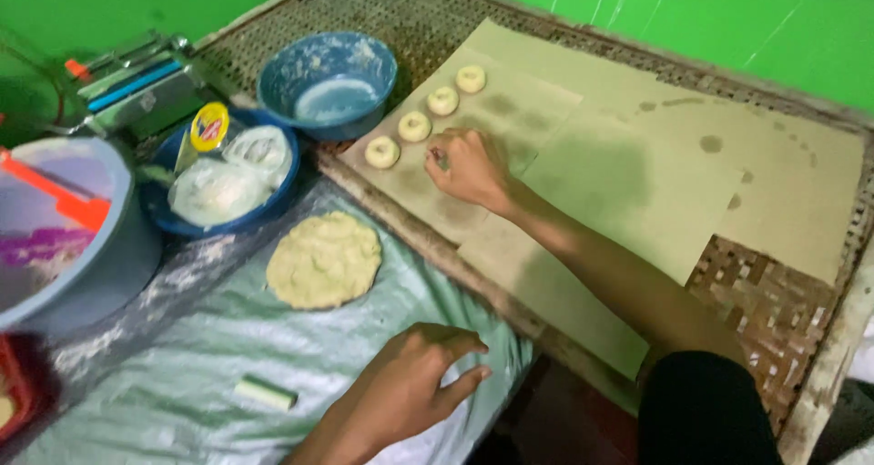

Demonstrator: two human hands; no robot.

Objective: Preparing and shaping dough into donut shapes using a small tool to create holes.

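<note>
My right hand (pixel 469 166) reaches out over a sheet of brown paper (pixel 637 183), fingers curled on a small pale dough piece (pixel 442 161) at the near end of a row. Several ring-shaped dough pieces (pixel 414 126) lie in that diagonal row on the paper, just left of the hand. My left hand (pixel 410 392) rests palm down, fingers apart, on a pale plastic sheet (pixel 209 365) and holds nothing. A flat round slab of dough (pixel 324 260) lies on the plastic ahead of it. A small pale stick (pixel 265 392) lies to its left.
A floury blue bowl (pixel 328 82) and a blue bowl of white bags (pixel 223 178) stand at the back left. A large grey tub (pixel 64 228) with an orange tool and a metal roller machine (pixel 137 82) are further left. A woven mat (pixel 774 310) lies under the paper.
</note>
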